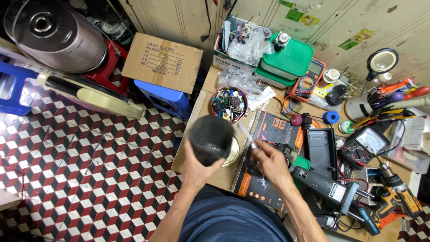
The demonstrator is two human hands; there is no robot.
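Note:
My left hand (197, 168) grips a dark grey, rounded plastic housing (210, 138) and holds it up over the left edge of the workbench (197, 110). My right hand (268, 161) pinches a thin white stick-like tool (246, 134), its tip pointing toward the housing. Under the housing a round brass-coloured lid (234, 152) shows on the bench. A black and orange mat (273, 130) lies beneath my right hand.
A round dish of small parts (229, 104), green lidded boxes (286, 58), an orange multimeter (308, 80), an analog meter (369, 141), a black hot-air tool (329, 188) and a cordless drill (396, 192) crowd the bench. A cardboard box (162, 62) sits on a blue stool (165, 98).

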